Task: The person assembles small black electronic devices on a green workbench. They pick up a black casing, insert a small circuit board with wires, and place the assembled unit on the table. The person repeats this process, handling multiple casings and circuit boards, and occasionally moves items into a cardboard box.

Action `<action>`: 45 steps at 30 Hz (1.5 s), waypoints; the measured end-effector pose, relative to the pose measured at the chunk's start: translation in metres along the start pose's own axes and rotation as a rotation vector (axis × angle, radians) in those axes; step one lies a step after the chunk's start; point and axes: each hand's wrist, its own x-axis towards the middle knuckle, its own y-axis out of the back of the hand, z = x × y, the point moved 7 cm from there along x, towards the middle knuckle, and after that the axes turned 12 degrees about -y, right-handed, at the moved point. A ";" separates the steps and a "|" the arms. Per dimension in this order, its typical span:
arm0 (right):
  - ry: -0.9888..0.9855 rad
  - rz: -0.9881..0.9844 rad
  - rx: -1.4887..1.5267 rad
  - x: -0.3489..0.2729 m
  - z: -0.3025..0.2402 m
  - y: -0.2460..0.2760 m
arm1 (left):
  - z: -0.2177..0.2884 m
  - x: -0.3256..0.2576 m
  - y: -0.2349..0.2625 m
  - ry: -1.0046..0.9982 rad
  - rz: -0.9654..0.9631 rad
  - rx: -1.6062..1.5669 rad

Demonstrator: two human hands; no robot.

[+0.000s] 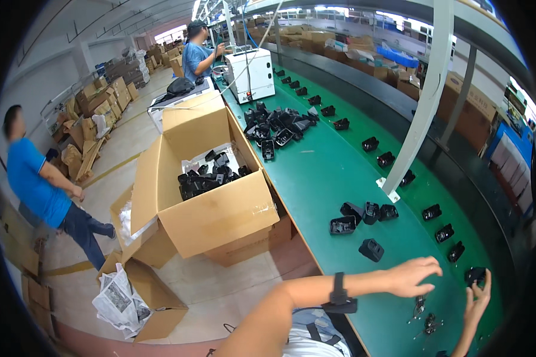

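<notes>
My left hand (412, 277) hovers over the green bench top, its fingers apart and curved, with nothing in them. At the near end of the row, my right hand (477, 300) has its thumb and fingers around a black plastic housing (474, 275). Below my left hand lie small metal-and-wire parts (430, 323), too small to tell exactly. Farther up the bench, a black housing (371, 250) lies by itself, near a small group of open black housings (343, 225).
Black housings stand in a line along the far side, past a white post (420, 113). A heap of housings (280, 124) lies before a white machine (250, 74). An open carton (220, 208) holding black parts abuts the bench's left edge. Two people are farther off.
</notes>
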 end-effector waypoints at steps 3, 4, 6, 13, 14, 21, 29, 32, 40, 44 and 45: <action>-0.149 0.041 -0.200 0.031 0.172 0.016 | -0.009 -0.031 0.053 0.066 0.024 0.487; -0.205 0.031 -0.254 0.033 0.225 0.021 | -0.015 -0.043 0.063 0.117 0.015 0.612; -0.312 -0.027 -0.305 0.038 0.298 0.016 | -0.026 -0.073 0.075 0.288 -0.036 0.782; -0.405 -0.120 -0.457 0.040 0.326 -0.005 | -0.042 -0.110 0.073 0.369 -0.116 0.853; -0.347 -0.070 -0.516 0.032 0.317 -0.004 | -0.038 -0.109 0.072 0.298 -0.068 0.877; -0.121 0.036 -0.370 0.052 0.132 -0.008 | -0.025 -0.092 0.068 0.134 -0.092 0.827; -0.317 -0.316 -0.461 0.100 0.058 -0.080 | -0.019 -0.007 0.016 0.371 0.008 -0.177; -0.239 -0.217 -0.377 0.093 0.047 -0.072 | -0.031 0.004 -0.018 0.483 0.025 -0.550; -0.472 -0.153 -0.449 0.033 0.159 0.062 | -0.071 -0.014 -0.031 0.540 0.097 -0.612; -0.909 -0.023 -0.533 -0.073 0.324 0.135 | -0.076 -0.010 -0.056 0.545 0.051 -0.609; -0.989 0.003 -0.426 -0.097 0.346 0.137 | -0.078 -0.009 -0.059 0.540 0.030 -0.591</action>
